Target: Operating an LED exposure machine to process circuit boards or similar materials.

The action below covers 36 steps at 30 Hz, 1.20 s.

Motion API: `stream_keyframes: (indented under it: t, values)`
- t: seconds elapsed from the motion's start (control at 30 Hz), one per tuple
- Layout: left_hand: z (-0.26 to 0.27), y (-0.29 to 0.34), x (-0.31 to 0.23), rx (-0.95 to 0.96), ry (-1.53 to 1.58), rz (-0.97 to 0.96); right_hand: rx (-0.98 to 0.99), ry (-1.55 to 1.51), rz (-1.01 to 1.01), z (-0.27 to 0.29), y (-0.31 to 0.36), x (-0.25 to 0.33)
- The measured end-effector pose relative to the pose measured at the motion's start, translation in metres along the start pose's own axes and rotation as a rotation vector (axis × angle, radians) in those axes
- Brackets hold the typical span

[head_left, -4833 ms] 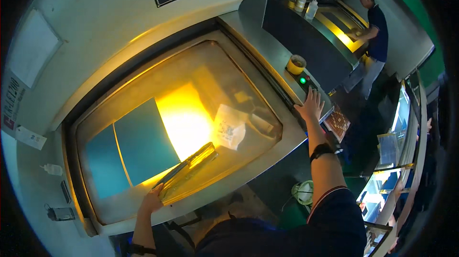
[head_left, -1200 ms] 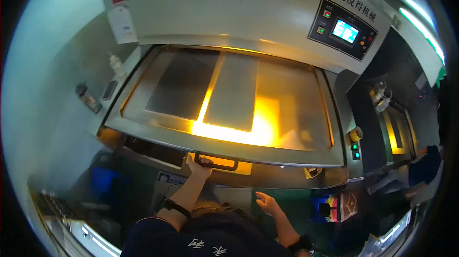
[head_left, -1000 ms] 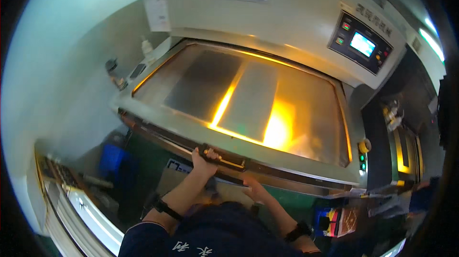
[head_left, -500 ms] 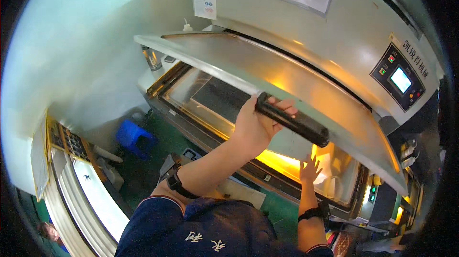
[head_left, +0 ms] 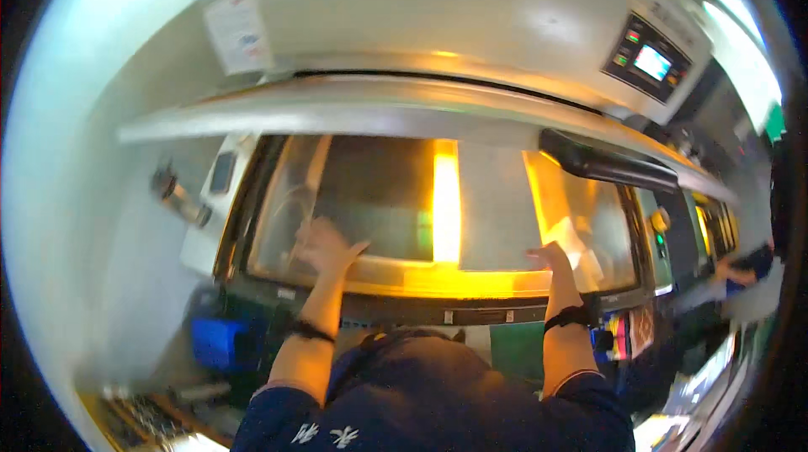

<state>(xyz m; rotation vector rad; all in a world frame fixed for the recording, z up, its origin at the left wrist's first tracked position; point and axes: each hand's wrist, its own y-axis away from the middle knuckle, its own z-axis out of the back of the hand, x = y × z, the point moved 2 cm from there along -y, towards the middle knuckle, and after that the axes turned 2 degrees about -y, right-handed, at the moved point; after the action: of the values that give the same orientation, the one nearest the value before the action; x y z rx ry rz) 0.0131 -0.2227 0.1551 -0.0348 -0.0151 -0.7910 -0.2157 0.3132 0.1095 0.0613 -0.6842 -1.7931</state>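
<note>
My left hand [head_left: 324,247] is at the near left corner of the dark sheet [head_left: 379,199], fingers apart but blurred, so contact is hard to judge. That sheet lies on the yellow-lit bed [head_left: 404,278], its long axis running from me toward the machine, its far end hidden under the raised lid [head_left: 337,122]. Across a bright strip, the pale sheet [head_left: 497,208] points the same way, likewise cut off. My right hand [head_left: 551,257] is by its near right corner; I can't tell whether those fingers are closed.
</note>
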Motion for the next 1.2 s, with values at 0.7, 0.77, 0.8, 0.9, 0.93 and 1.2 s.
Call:
stream_keyframes:
  t: [0.7, 0.77, 0.8, 0.9, 0.93, 1.2]
  values:
    - [0.124, -0.027, 0.008, 0.806, 1.018, -0.4, -1.174, -1.654, -0.567, -0.234, 0.582, -0.111]
    - [0.134, -0.005, -0.001, 0.828, 1.031, -0.475, -1.372, -1.599, -0.622, -0.25, 0.599, -0.124]
    - [0.139, 0.006, -0.001, 0.835, 1.042, -0.506, -1.358, -1.571, -0.76, -0.254, 0.605, -0.139]
    - [0.151, 0.038, 0.0, 0.869, 1.082, -0.581, -1.379, -1.585, -0.956, -0.24, 0.615, -0.194]
    - [0.154, 0.048, 0.002, 0.877, 1.094, -0.602, -1.399, -1.588, -0.967, -0.237, 0.616, -0.216]
    - [0.163, 0.165, 0.026, 1.124, 1.16, -0.842, -1.548, -1.948, -0.509, -0.244, 0.654, -0.352]
